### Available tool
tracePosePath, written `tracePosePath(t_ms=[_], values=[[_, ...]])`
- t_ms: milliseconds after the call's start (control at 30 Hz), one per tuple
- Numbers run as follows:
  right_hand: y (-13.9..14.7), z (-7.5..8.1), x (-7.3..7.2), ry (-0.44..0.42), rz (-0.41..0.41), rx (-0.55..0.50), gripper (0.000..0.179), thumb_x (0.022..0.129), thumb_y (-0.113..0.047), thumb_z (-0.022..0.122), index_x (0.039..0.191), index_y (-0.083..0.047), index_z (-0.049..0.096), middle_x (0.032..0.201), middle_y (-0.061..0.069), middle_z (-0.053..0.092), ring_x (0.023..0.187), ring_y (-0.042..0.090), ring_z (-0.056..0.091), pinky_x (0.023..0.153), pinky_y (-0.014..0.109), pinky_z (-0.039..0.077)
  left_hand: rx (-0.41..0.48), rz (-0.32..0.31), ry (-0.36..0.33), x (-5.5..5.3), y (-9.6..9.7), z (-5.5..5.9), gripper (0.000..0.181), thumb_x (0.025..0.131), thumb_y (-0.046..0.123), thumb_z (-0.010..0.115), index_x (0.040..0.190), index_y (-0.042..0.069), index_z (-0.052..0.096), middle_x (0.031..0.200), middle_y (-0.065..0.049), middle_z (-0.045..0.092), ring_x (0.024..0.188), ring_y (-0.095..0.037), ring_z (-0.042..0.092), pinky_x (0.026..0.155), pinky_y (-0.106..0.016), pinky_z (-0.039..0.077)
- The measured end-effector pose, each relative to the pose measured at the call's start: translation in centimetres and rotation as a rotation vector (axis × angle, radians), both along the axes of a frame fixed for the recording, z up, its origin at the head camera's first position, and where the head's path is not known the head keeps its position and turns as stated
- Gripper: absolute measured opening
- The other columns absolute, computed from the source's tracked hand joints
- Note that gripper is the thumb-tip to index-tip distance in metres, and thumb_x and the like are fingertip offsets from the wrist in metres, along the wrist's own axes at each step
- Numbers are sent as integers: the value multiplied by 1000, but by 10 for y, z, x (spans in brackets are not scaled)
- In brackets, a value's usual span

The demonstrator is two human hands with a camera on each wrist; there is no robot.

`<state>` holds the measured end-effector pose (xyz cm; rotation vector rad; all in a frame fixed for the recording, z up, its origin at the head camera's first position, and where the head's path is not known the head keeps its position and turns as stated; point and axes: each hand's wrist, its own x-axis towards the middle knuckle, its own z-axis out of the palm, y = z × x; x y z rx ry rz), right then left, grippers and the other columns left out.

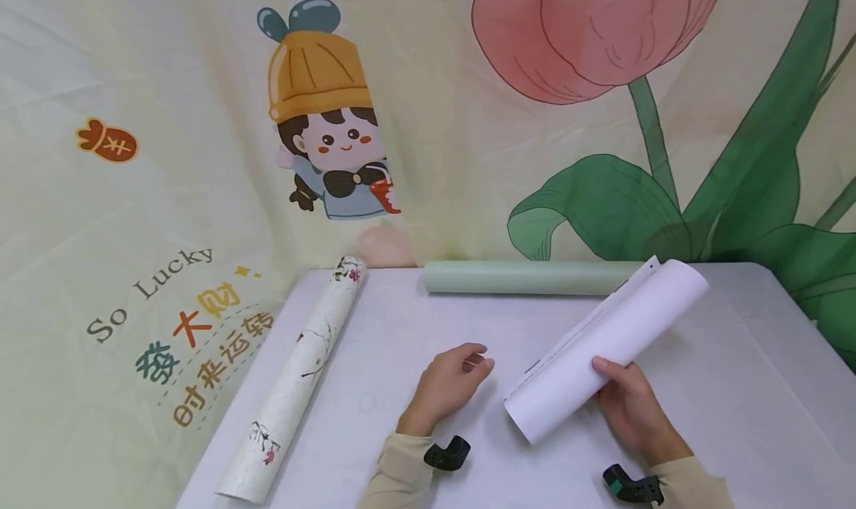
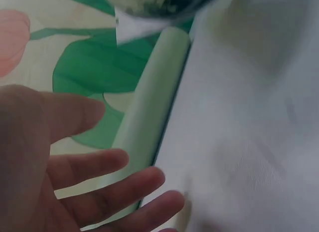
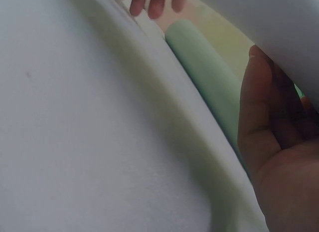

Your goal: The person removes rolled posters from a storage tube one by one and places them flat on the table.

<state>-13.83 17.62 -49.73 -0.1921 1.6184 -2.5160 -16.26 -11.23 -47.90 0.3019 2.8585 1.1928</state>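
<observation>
My right hand (image 1: 631,409) grips a white paper roll (image 1: 605,353), its thumb lying across the upper side and the fingers behind. The roll tilts up to the right above the table, with a loose edge bearing small print along its far side. In the right wrist view the roll (image 3: 269,27) fills the top right corner above the curled fingers. To its left, my left hand (image 1: 449,381) hovers over the table holding nothing. Its fingers (image 2: 104,192) are relaxed and spread in the left wrist view, where a blurred dark patterned surface (image 2: 159,1) shows at the top.
A pale green roll (image 1: 521,278) lies along the table's back edge. On the left, a white roll with a flowering-branch print (image 1: 294,390) lies slantwise. The table (image 1: 374,323) has a white cover, and a printed cloth (image 1: 441,160) hangs behind it.
</observation>
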Motion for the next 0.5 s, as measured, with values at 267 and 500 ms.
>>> tracePosePath(t_ms=[267, 500], values=[[-6, 2, 5, -25, 27, 71, 37, 103, -19, 49, 137, -18, 34, 134, 5, 44, 123, 20, 50, 99, 33, 44, 233, -136, -122, 12, 21, 3, 48, 99, 53, 55, 126, 16, 69, 104, 12, 70, 95, -6, 64, 84, -35, 51], [-12, -1, 12, -47, 45, 72, 39, 102, -17, 50, 138, -17, 34, 134, 4, 45, 123, 20, 51, 99, 36, 45, 223, -162, -172, 20, 27, -1, 39, 97, 55, 57, 117, 27, 73, 101, 13, 70, 91, -6, 63, 78, -31, 51]])
